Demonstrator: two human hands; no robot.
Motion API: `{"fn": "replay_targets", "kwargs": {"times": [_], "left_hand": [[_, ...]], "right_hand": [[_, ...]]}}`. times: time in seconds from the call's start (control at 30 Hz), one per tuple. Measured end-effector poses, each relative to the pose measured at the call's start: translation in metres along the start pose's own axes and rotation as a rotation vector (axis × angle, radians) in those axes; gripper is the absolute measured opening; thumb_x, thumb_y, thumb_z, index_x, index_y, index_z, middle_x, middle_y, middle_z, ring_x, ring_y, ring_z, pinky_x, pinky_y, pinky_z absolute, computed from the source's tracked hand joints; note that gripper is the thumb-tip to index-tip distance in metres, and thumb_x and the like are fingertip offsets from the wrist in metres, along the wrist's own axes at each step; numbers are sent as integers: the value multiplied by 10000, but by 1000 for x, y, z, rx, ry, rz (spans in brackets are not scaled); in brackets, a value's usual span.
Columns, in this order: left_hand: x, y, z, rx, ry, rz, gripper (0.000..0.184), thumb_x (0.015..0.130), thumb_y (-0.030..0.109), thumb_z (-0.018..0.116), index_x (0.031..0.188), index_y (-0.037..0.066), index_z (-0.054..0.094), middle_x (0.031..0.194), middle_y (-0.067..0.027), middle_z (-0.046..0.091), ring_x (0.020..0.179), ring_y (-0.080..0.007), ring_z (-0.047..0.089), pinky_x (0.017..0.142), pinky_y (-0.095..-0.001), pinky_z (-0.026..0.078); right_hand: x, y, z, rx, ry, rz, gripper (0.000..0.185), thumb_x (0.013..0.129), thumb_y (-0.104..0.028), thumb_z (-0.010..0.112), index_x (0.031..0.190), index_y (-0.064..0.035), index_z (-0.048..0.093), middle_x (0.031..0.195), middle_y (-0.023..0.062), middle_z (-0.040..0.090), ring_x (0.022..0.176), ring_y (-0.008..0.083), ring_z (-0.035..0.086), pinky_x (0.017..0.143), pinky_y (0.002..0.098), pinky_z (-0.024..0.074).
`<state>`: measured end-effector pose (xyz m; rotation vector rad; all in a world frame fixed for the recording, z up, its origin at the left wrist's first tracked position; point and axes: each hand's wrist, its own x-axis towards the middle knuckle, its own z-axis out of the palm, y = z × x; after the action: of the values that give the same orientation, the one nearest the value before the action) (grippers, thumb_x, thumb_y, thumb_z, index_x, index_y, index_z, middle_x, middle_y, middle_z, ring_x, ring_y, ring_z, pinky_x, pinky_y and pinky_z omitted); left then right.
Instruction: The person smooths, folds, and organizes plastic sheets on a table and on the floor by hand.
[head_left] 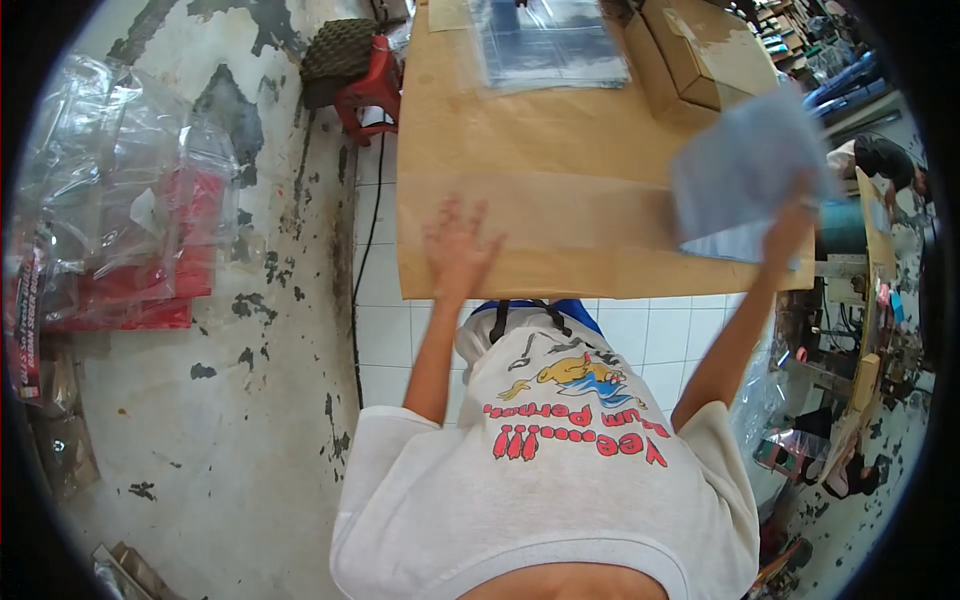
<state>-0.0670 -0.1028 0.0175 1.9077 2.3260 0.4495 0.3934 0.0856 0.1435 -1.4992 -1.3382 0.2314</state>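
- Two bare hands worked over a brown, paper-like covered bench (520, 150): the left hand (460, 250) was open, fingers spread, at eight o'clock.
- At four o'clock, the blurred right hand (792, 222) appeared to grip the edge of a bluish translucent plastic sheet (735, 165), which was at three o'clock.
- Partly beneath it, a pale-blue flat sheet (725, 246) lay near four o'clock.
- Clear plastic sleeves (550, 50) lay near twelve.
- The step seemed to be sheet handling; the next move probably called for a steady edge hold, avoiding creases.
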Motion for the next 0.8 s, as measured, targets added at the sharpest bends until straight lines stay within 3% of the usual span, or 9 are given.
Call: {"fn": "replay_targets", "kwargs": {"times": [0.17, 0.2, 0.3, 0.43, 0.5, 0.53, 0.57, 0.63, 0.8], "left_hand": [[5, -189, 13, 371, -107, -455, 624, 929, 569, 423, 1376, 144, 512, 1472, -124, 421, 1383, -305, 336, 1126, -578, 140], [8, -183, -37, 425, -537, -630, 666, 945, 569, 383, 1317, 44, 554, 1480, -146, 404, 1377, -314, 341, 1136, -567, 122], [13, -228, -35, 286, -54, -890, 545, 984, 444, 373, 1174, 14, 646, 1324, -175, 551, 1289, -330, 434, 1087, -532, 237], [65, -69, -64, -329, 560, -156, 240, 898, 196, 516, 890, -5, 647, 1058, -224, 620, 1003, -382, 565, 845, -453, 431], [73, -7, -8, -499, 163, 151, 196, 859, 118, 526, 952, -42, 590, 1078, -248, 594, 1070, -395, 533, 927, -468, 403], [67, 19, 44, -401, 284, 397, 350, 894, 211, 529, 1153, -24, 557, 1257, -253, 531, 1215, -391, 462, 1055, -462, 331], [51, 73, 24, -228, 12, 258, 546, 938, 336, 505, 1385, 31, 436, 1453, -220, 402, 1361, -385, 343, 1154, -464, 211], [27, 105, 44, -98, 15, 396, 634, 942, 408, 489, 1465, 80, 346, 1511, -174, 338, 1404, -347, 289, 1154, -502, 181], [15, 57, 24, -54, -84, 230, 651, 933, 497, 477, 1463, 133, 380, 1557, -135, 257, 1441, -267, 228, 1154, -524, 150]], "right_hand": [[101, -48, -204, 132, 435, -34, 523, 977, -336, 526, 1378, -4, 472, 1254, 142, 611, 931, 180, 550, 790, 348, 423], [110, -57, -227, 131, 472, -56, 521, 975, -331, 530, 1376, -3, 473, 1257, 140, 608, 951, 187, 549, 808, 351, 422], [120, -76, -267, 113, 553, -90, 515, 970, -319, 543, 1368, 2, 477, 1267, 133, 600, 1009, 209, 546, 861, 360, 418], [121, -93, -269, 25, 568, -129, 507, 964, -302, 559, 1358, 8, 482, 1280, 124, 589, 1087, 238, 543, 931, 373, 414], [118, -101, -265, 9, 569, -146, 504, 960, -293, 568, 1353, 12, 484, 1286, 119, 584, 1126, 253, 541, 966, 379, 411], [117, -104, -260, 16, 554, -143, 502, 959, -289, 572, 1350, 13, 485, 1290, 117, 581, 1145, 260, 540, 984, 382, 410], [118, -109, -251, 41, 538, -134, 500, 957, -285, 576, 1347, 15, 486, 1293, 114, 579, 1165, 268, 539, 1001, 385, 409], [129, -126, -231, 314, 531, -35, 503, 952, -280, 588, 1326, 43, 493, 1297, 118, 575, 1186, 275, 538, 1031, 398, 403], [168, -108, -247, 405, 484, 20, 521, 941, -293, 602, 1297, 75, 504, 1293, 130, 576, 1178, 277, 545, 1034, 409, 405]]}}
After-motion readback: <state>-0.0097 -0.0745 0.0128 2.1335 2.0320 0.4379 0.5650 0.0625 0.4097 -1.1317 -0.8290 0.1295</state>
